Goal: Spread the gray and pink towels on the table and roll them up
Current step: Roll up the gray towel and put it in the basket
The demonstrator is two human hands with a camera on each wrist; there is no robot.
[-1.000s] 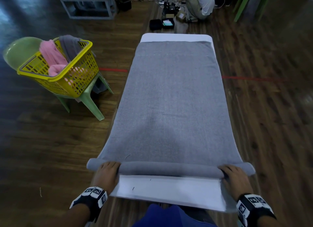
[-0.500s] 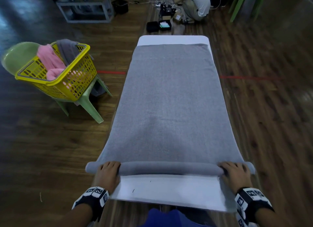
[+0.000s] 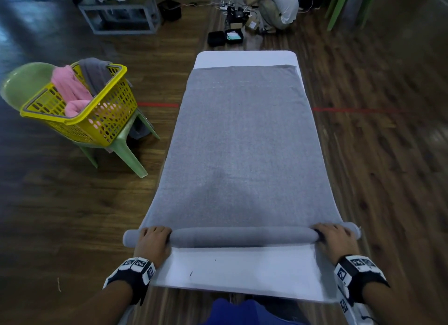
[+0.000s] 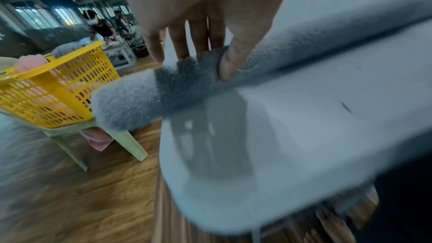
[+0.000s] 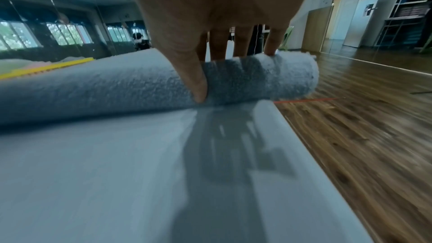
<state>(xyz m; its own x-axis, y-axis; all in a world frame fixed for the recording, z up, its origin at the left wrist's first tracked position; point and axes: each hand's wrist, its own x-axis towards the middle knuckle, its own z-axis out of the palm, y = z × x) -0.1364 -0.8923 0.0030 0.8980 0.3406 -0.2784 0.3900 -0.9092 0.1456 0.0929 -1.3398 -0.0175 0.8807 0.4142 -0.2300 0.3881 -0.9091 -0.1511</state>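
Rolled slightly farther up the table (image 3: 242, 271), the gray towel (image 3: 242, 140) sits gripped by my left hand (image 3: 152, 242) and right hand (image 3: 335, 239); no legible writing.

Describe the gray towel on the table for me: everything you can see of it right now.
The gray towel is a long, fuzzy terry-like sheet lying flat along the white table, covering nearly its full width, with a strip of table bare beyond its far edge. Its near end is wound into a slim, even roll whose ends overhang both table sides. The left hand and right hand rest on the roll near its ends, fingers over the top and thumbs against the near side. Most of the towel remains unrolled.
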